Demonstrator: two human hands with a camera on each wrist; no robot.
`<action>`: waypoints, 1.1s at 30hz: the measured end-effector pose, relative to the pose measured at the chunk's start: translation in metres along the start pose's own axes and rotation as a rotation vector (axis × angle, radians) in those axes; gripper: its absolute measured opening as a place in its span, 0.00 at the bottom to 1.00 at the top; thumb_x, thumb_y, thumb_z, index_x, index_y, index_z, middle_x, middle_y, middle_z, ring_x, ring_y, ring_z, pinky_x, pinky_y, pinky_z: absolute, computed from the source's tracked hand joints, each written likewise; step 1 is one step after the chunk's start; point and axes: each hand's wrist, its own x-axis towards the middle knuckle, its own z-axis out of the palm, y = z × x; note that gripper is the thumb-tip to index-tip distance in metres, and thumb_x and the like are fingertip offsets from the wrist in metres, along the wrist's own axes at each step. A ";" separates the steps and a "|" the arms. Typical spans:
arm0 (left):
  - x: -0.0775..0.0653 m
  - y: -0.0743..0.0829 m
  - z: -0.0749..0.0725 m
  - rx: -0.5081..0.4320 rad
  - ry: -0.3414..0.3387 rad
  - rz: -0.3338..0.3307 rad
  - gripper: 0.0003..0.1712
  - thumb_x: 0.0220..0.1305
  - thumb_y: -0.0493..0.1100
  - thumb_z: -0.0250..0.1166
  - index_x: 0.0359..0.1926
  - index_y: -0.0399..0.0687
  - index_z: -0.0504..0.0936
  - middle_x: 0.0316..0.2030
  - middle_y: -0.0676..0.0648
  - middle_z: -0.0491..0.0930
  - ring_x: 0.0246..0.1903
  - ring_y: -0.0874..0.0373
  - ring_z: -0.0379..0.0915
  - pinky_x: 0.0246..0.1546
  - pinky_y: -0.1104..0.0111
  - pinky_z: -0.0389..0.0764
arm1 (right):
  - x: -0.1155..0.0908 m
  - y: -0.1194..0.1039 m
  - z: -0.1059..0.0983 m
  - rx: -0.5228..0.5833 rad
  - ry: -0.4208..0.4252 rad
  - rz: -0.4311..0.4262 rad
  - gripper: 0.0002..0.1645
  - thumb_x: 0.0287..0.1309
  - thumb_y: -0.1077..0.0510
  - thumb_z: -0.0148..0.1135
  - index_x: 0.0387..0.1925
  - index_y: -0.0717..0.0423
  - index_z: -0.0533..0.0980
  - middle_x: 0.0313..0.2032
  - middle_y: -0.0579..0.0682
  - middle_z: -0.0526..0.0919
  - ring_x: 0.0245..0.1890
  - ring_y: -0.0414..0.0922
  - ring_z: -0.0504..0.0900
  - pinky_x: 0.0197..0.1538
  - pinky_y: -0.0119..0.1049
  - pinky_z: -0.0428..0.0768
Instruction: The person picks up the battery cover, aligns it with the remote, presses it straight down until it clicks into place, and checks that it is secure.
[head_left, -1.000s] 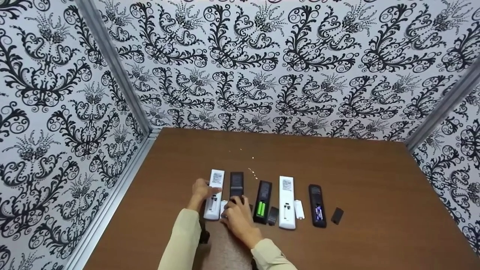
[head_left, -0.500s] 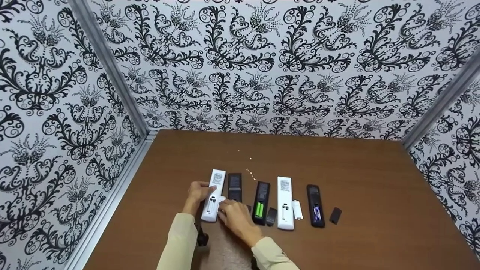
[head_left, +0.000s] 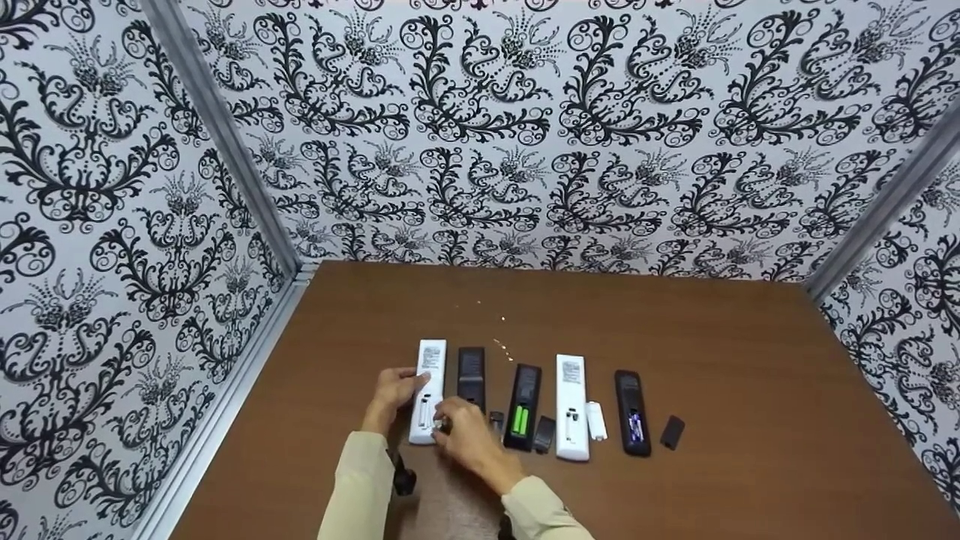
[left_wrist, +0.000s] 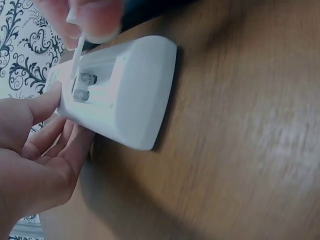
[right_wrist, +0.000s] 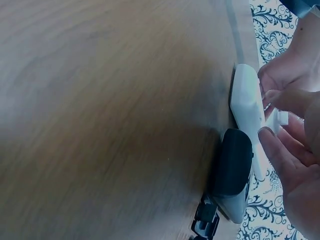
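Note:
A white remote control lies back side up at the left of the row, its battery compartment uncovered. In the left wrist view two metal springs show inside that compartment. My left hand grips the remote by its side, thumb on top and fingers curled below the edge. Over the compartment, my right hand pinches a white battery cover between thumb and fingers. The cover stands on edge, its lower end right at the compartment in the left wrist view. In the right wrist view the fingers partly hide the cover.
Right of my hands lie a black remote, a black remote with green batteries, another white remote and a black remote with blue batteries. Loose covers, such as a white one and a black one, lie beside them.
My right hand has lifted the white cover from beside the remote and brought it left over the compartment. My left hand keeps its hold on the remote, which has shifted slightly.

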 end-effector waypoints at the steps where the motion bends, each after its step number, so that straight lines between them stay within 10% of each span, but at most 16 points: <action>1: 0.000 -0.001 0.000 -0.003 0.000 0.000 0.23 0.64 0.38 0.66 0.53 0.22 0.79 0.45 0.30 0.85 0.38 0.55 0.80 0.44 0.65 0.82 | 0.000 0.000 0.000 0.006 0.000 0.001 0.10 0.50 0.69 0.72 0.35 0.63 0.81 0.39 0.55 0.85 0.41 0.48 0.86 0.47 0.32 0.84; 17: -0.001 0.000 0.001 -0.018 -0.018 -0.056 0.24 0.67 0.41 0.64 0.60 0.31 0.78 0.61 0.32 0.77 0.58 0.45 0.74 0.62 0.55 0.75 | 0.022 -0.008 -0.014 -0.112 0.050 -0.002 0.08 0.57 0.59 0.71 0.40 0.51 0.87 0.38 0.46 0.90 0.40 0.45 0.86 0.45 0.38 0.84; 33: -0.001 0.001 -0.002 0.054 -0.017 -0.015 0.24 0.66 0.40 0.62 0.60 0.31 0.78 0.62 0.30 0.75 0.66 0.38 0.68 0.67 0.52 0.71 | 0.043 -0.009 -0.002 0.295 0.056 0.252 0.07 0.56 0.65 0.71 0.37 0.61 0.82 0.33 0.55 0.89 0.34 0.43 0.87 0.37 0.29 0.81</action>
